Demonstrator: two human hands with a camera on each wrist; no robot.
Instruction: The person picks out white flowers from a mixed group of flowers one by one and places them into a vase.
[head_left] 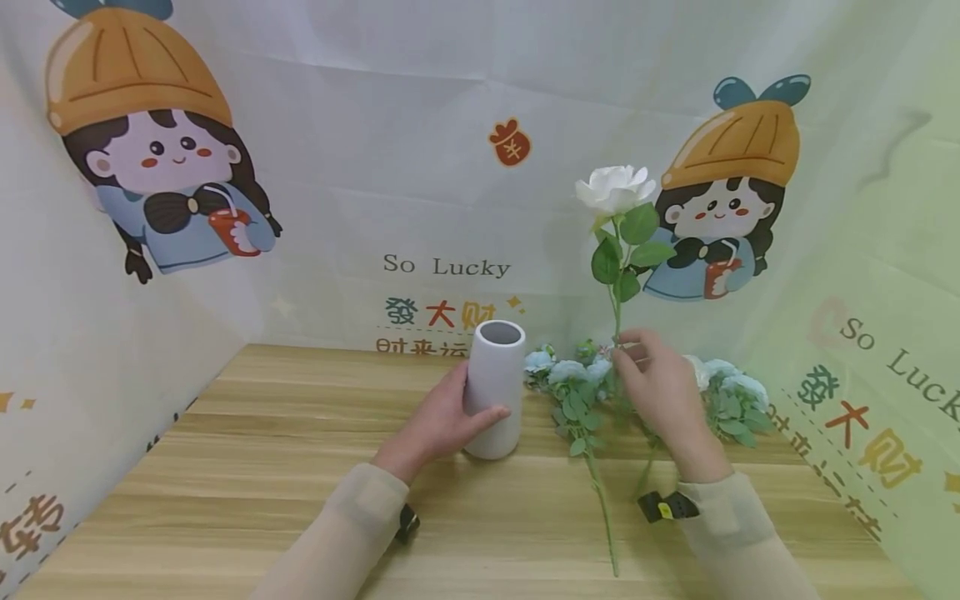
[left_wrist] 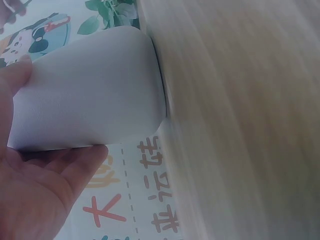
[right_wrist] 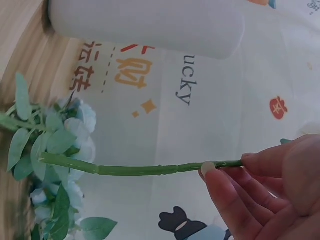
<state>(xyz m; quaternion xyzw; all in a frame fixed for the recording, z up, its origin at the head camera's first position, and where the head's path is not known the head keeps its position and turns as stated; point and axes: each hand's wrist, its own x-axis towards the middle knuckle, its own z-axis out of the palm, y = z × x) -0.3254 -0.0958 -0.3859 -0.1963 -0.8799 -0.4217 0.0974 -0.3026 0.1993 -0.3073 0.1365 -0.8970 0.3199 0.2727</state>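
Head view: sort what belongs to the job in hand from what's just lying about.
Apparently in the job:
white vase, gripped by the left fingers
white rose, stem pinched in the right fingers

Lying about, perhaps for later:
blue-flowered spray near the vase
second blue-flowered spray, farther right

Printed backdrop [head_left: 360, 167], seemingly cloth; wood-grained table [head_left: 262, 433]

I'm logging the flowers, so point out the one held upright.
The white rose that the right hand pinches and holds up, bloom on top; the others, pale blue flowers among them, lie on the table.
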